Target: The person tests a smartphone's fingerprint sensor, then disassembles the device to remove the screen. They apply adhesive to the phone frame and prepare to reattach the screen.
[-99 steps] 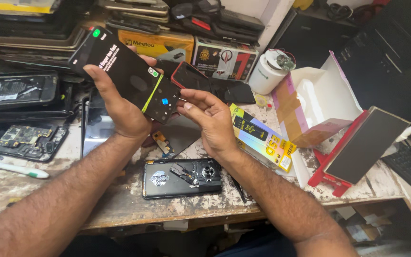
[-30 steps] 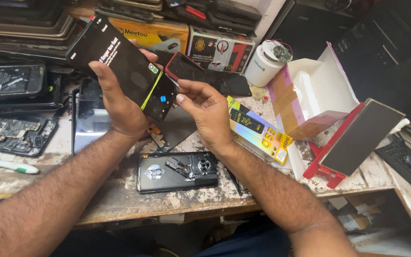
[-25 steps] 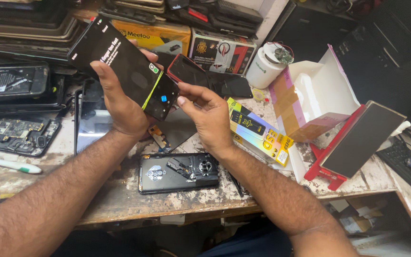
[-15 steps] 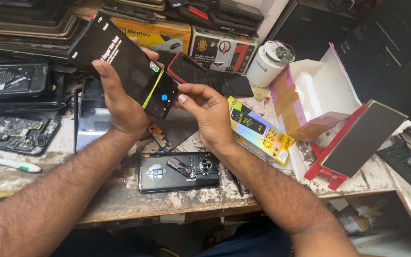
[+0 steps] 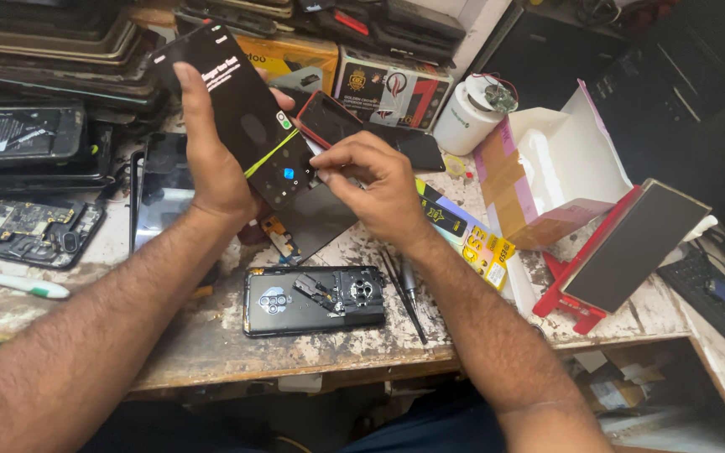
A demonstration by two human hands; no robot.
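My left hand [image 5: 211,159] holds up a black phone display panel [image 5: 241,113] covered by a dark protective film with a yellow-green stripe and small stickers. My right hand [image 5: 375,184] pinches the lower corner of that panel's film near a blue tab, thumb and forefinger closed on it. Below the hands, an opened phone body [image 5: 314,299] lies flat on the worn bench, its camera ring and inner parts showing. A small screwdriver and tweezers [image 5: 406,289] rest right of it.
A bare circuit board [image 5: 31,222] and a tablet screen [image 5: 161,189] lie at left. Stacked devices and printed boxes [image 5: 392,84] line the back. A white jar [image 5: 467,117], an open white box [image 5: 560,168] and a red-framed black panel [image 5: 631,247] stand at right.
The panel has tilted and shifted slightly up in my left hand. My right fingers have stayed at its lower corner, closing tighter on the film's edge.
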